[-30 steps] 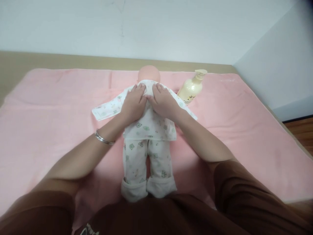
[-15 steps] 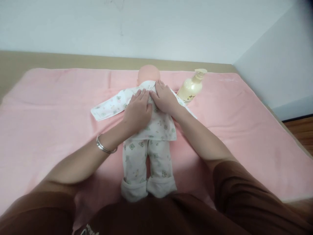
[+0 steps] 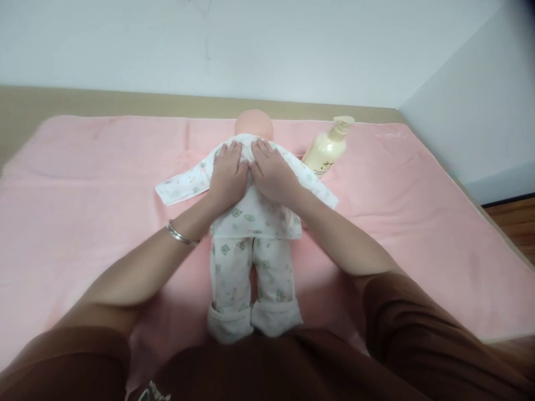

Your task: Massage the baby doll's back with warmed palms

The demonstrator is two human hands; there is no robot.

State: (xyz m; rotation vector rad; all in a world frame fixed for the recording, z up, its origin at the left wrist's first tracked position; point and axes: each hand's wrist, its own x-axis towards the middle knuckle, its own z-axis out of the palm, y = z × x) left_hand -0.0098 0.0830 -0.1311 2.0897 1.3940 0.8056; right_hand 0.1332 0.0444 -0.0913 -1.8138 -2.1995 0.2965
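A baby doll [image 3: 254, 122] lies with its head away from me, dressed in a white printed top [image 3: 259, 220] and matching trousers [image 3: 232, 273] with turned-up cuffs. No facial features show on the head's visible side. My left hand [image 3: 229, 175] rests open and flat on the left upper part of the top. Beside it, my right hand [image 3: 273, 172] lies open on the right upper part, the two thumbs almost touching. The top's sleeves stretch out to both sides. Whatever is under my palms is hidden.
A pale yellow pump bottle [image 3: 326, 149] is right of the doll, close to its sleeve. Beneath everything spreads a pink blanket [image 3: 92, 223] on a wooden surface [image 3: 125, 103]. A white wall [image 3: 292, 55] rises behind, with another at the right.
My left hand has moved up and slightly left on the top, its fingers now nearer the collar. My right hand has shifted slightly left and down. The doll and bottle stay put.
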